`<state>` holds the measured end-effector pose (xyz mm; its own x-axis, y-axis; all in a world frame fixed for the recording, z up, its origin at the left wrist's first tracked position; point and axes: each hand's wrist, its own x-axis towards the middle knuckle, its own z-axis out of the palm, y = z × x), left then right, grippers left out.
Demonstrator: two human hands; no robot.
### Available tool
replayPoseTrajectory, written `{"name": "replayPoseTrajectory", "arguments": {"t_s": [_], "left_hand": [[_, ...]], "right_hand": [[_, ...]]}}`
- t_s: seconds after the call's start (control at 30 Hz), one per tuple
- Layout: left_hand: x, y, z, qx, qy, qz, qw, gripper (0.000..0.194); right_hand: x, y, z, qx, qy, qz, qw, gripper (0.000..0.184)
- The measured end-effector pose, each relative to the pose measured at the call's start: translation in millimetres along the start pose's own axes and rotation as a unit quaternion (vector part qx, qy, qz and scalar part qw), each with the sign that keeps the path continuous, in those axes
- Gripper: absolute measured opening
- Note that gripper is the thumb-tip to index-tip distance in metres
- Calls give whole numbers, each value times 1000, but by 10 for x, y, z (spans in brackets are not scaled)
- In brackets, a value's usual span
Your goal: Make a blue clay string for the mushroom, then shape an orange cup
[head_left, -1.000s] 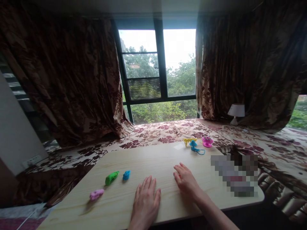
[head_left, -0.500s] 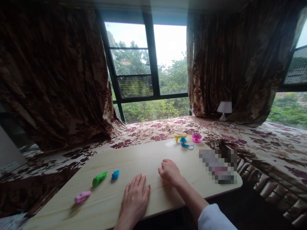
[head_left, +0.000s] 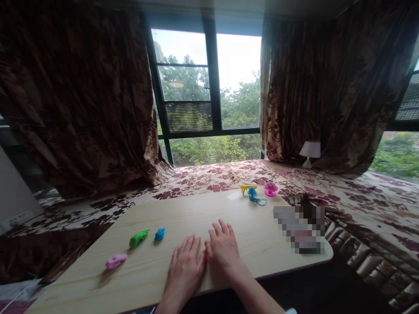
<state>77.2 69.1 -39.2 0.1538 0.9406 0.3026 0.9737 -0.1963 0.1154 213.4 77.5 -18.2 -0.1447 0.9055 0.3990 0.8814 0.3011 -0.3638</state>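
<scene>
While the left hand [head_left: 185, 267] and the right hand [head_left: 224, 249] are lying open on the pale counter [head_left: 196, 213], a small blue toy [head_left: 159, 234] is sitting nearest them.

With palms facing down and fingers pointing forward, both hands are resting side by side near the front edge, so close at the thumbs that contact is hard to tell. The small blue toy is lying ahead and left of the left hand; a green toy [head_left: 139, 239] is lying just beyond it, and a pink toy [head_left: 116, 261] is lying farther left and nearer the front. Toward the far right corner, a yellow toy [head_left: 245, 188], a blue looped toy [head_left: 252, 192] and a bright pink toy [head_left: 270, 190] are sitting close together. Along the right side, a pixelated patch [head_left: 299, 231] is hiding whatever is lying there. Behind, a white lamp [head_left: 310, 149] is standing on flowered cloth [head_left: 229, 174].
</scene>
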Motion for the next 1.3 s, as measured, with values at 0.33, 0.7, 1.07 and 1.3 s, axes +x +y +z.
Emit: {"name": "replayPoseTrajectory", "arguments": {"t_s": [0.33, 0.7, 1.07, 1.3], "left_hand": [[-39, 19, -9, -10, 30, 3, 1000, 48], [4, 5, -20, -2, 14, 10, 1000, 47], [-8, 47, -24, -3, 16, 2, 1000, 47], [21, -6, 15, -1, 31, 13, 999, 47]], "right_hand": [[-610, 419, -295, -7, -12, -48, 999, 43], [333, 221, -108, 4, -4, 26, 1000, 39], [-647, 84, -207, 15, -23, -94, 995, 42], [330, 193, -123, 0, -30, 22, 999, 43]]}}
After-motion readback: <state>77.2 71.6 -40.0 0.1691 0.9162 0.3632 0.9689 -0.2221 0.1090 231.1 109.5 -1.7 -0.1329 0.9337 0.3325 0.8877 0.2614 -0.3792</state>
